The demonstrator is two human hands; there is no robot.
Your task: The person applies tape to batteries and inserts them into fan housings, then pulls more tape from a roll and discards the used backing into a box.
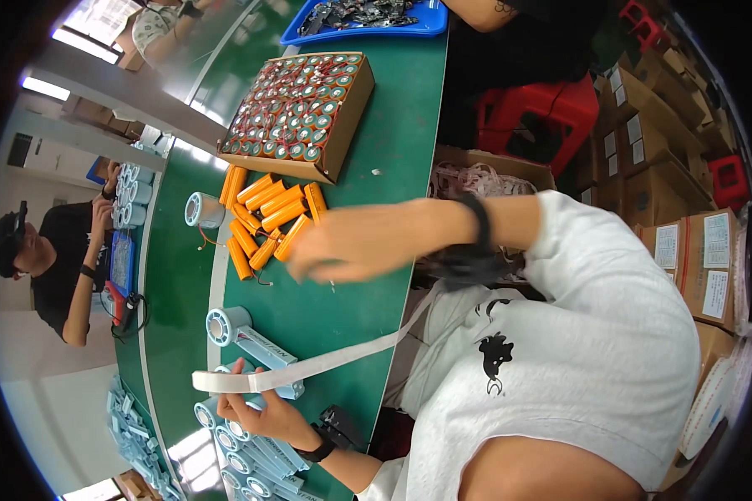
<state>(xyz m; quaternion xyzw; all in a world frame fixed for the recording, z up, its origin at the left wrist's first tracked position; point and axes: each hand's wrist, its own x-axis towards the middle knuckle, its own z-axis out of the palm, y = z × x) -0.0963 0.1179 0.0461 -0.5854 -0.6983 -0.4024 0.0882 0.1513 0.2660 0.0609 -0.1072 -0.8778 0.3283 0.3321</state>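
While the green bench (405, 108) stretches before the person, a cardboard box of wired battery cells (348, 138) stands on it. One long white strip (334, 360) passes above pale-blue housings (228, 326); the left hand (271, 417) is clamped on it. The right hand (347, 242), blurred, is beside small orange battery packs (284, 215); its finger state I cannot tell.

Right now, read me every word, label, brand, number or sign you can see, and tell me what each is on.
I won't copy out wording, but here's where it stands.
Light-blue device: legible dark lettering along its handle.
Stacked light-blue devices: similar lettering, mostly too small or blurred.
White labels on the brown carton: print too small to read.
Grey sweatshirt: black graphic, with a tiny unreadable mark.
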